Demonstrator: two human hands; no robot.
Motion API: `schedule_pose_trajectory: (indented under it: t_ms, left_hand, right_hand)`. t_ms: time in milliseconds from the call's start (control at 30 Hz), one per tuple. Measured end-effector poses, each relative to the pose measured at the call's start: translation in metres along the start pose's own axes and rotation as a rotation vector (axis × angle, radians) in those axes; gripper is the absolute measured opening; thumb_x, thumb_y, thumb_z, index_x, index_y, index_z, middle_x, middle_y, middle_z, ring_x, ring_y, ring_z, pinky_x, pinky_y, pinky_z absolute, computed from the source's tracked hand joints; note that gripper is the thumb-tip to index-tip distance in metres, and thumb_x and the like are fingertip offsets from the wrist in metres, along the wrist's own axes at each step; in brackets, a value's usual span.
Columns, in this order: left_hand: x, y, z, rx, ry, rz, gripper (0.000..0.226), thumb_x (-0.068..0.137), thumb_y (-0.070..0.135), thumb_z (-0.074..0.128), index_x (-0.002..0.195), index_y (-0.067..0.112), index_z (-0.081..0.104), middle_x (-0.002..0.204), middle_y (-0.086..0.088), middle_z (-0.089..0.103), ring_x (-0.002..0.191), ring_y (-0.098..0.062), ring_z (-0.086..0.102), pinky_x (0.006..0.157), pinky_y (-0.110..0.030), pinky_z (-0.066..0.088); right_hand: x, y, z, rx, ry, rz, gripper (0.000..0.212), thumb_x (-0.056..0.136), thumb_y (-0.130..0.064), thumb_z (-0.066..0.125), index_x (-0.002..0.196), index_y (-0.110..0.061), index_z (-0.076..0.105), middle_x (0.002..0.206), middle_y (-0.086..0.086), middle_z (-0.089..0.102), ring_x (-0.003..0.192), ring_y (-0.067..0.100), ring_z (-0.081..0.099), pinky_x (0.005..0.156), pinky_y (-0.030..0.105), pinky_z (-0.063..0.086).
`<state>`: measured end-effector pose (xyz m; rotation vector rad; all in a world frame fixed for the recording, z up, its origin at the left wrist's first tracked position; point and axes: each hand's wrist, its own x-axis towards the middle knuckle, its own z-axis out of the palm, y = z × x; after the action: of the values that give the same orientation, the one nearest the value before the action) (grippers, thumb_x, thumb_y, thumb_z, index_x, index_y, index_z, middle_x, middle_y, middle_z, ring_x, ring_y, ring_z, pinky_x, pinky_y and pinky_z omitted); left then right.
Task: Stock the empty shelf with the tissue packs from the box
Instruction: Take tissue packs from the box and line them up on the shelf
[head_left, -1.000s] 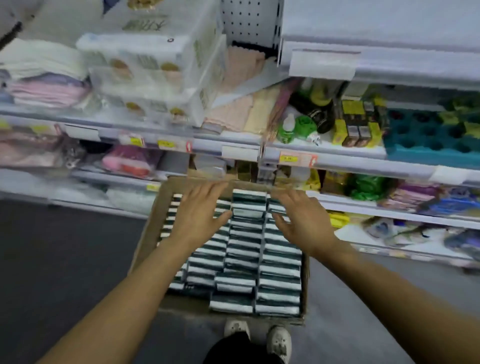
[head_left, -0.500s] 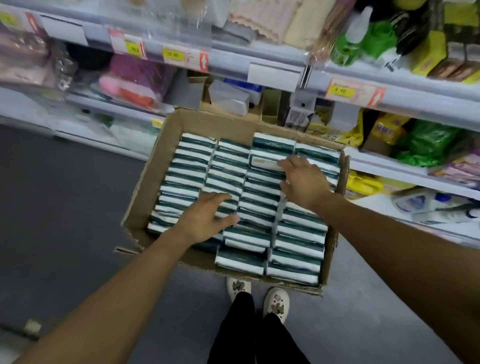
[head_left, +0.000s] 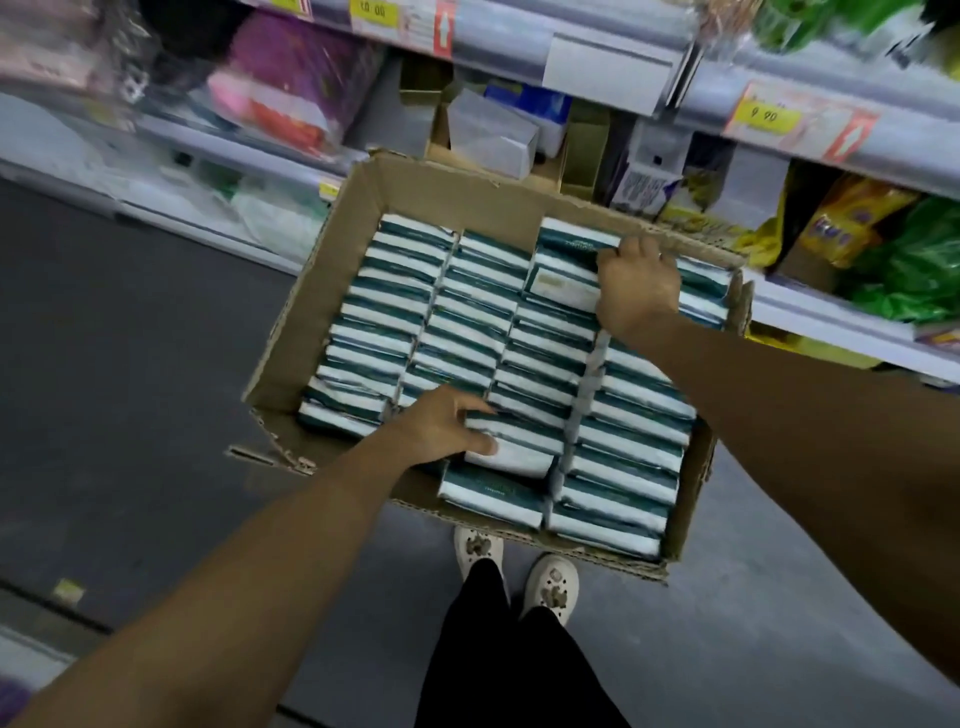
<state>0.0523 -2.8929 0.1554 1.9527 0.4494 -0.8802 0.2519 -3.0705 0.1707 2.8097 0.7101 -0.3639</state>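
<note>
While the box (head_left: 332, 270) is full, the left hand (head_left: 434, 428) grips a near tissue pack (head_left: 511, 447) and the right hand (head_left: 636, 288) grips far packs (head_left: 563, 270).

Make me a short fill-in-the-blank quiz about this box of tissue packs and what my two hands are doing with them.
1. The tissue packs stand in ____ columns inside the cardboard box.
2. The left hand grips packs at the box's ____ end.
3. The right hand grips packs at the box's ____ end.
4. The shoes below the box are ____ in colour.

Missing words: four; near; far; white
</note>
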Motion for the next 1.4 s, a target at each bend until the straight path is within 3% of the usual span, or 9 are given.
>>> schedule_pose_trajectory:
  t_ms: [167,333,467,733,833,967,1100,1267,1400]
  left_hand:
    - [-0.008,0.01,-0.008,-0.29,0.199,-0.027,0.027,0.084,0.022,0.078,0.107,0.018,0.066,0.092,0.0,0.067,0.081,-0.015,0.063,0.062,-0.014,0.051]
    - [-0.027,0.04,-0.041,-0.671,0.447,-0.078,0.017,0.091,0.015,0.068,0.105,0.014,0.058,0.102,-0.019,0.067,0.093,-0.037,0.067,0.072,-0.043,0.059]
    - [-0.053,0.073,-0.07,-0.822,0.43,-0.005,0.023,0.096,0.014,0.062,0.105,0.032,0.072,0.106,-0.009,0.071,0.091,-0.036,0.069,0.063,-0.034,0.057]
    - [-0.117,0.168,-0.111,-0.986,0.341,0.213,0.023,0.097,0.034,0.058,0.093,0.014,0.069,0.089,-0.004,0.075,0.085,-0.022,0.069,0.082,-0.043,0.057]
    - [-0.134,0.199,-0.123,-0.839,0.288,0.317,0.06,0.068,0.052,0.077,0.112,0.013,0.068,0.088,-0.016,0.075,0.078,-0.029,0.073,0.077,-0.04,0.058]
    - [-0.155,0.238,-0.141,-0.669,0.331,0.424,0.039,0.082,0.027,0.075,0.113,0.008,0.061,0.079,-0.015,0.067,0.046,-0.024,0.065,0.059,-0.028,0.047]
    - [-0.169,0.278,-0.16,-0.451,0.356,0.536,0.058,0.062,0.046,0.086,0.114,0.028,0.066,0.101,-0.021,0.071,0.082,-0.04,0.069,0.072,-0.035,0.053]
    - [-0.192,0.355,-0.152,-0.149,0.195,0.663,0.056,0.06,0.04,0.09,0.108,0.021,0.068,0.102,-0.025,0.072,0.091,-0.042,0.07,0.091,-0.05,0.052]
    - [-0.197,0.415,-0.122,-0.135,0.252,0.748,0.048,0.075,0.065,0.071,0.097,0.022,0.071,0.091,-0.021,0.071,0.07,-0.022,0.064,0.076,-0.037,0.049]
  right_hand:
    - [0.0,0.009,-0.013,0.171,0.017,0.059,0.037,0.085,-0.023,0.064,0.121,-0.01,0.061,0.133,0.017,0.044,0.127,0.036,0.035,0.101,0.044,0.036]
    - [-0.032,0.009,-0.06,0.506,0.135,0.055,0.034,0.089,-0.034,0.06,0.111,-0.01,0.054,0.101,0.011,0.063,0.09,0.033,0.06,0.064,0.035,0.044]
    - [-0.08,0.007,-0.103,0.645,0.274,-0.09,0.03,0.093,-0.031,0.06,0.115,-0.016,0.048,0.081,-0.001,0.058,0.074,0.027,0.06,0.055,0.032,0.038]
    - [-0.122,0.032,-0.184,0.412,0.619,-0.373,0.048,0.074,-0.005,0.074,0.11,-0.019,0.045,0.13,0.006,0.054,0.076,0.026,0.064,0.042,0.023,0.033]
    - [-0.129,0.042,-0.212,0.435,0.685,-0.385,0.048,0.075,-0.003,0.072,0.109,-0.02,0.044,0.136,0.004,0.045,0.082,0.029,0.064,0.042,0.026,0.037]
    - [-0.147,0.069,-0.244,0.504,0.719,-0.456,0.045,0.085,-0.035,0.068,0.121,-0.021,0.043,0.144,0.0,0.037,0.084,0.023,0.064,0.051,0.034,0.049]
    - [-0.168,0.098,-0.291,0.928,0.718,-0.193,0.051,0.091,-0.054,0.055,0.133,-0.028,0.04,0.119,-0.02,0.05,0.095,-0.001,0.056,0.075,0.021,0.049]
    - [-0.169,0.148,-0.356,1.105,0.271,-0.101,0.05,0.076,-0.045,0.079,0.119,-0.029,0.061,0.11,-0.004,0.063,0.099,0.015,0.064,0.084,0.033,0.055]
    - [-0.193,0.204,-0.378,1.091,0.193,-0.061,0.035,0.071,-0.04,0.083,0.098,-0.021,0.072,0.088,0.002,0.072,0.079,0.018,0.07,0.07,0.04,0.058]
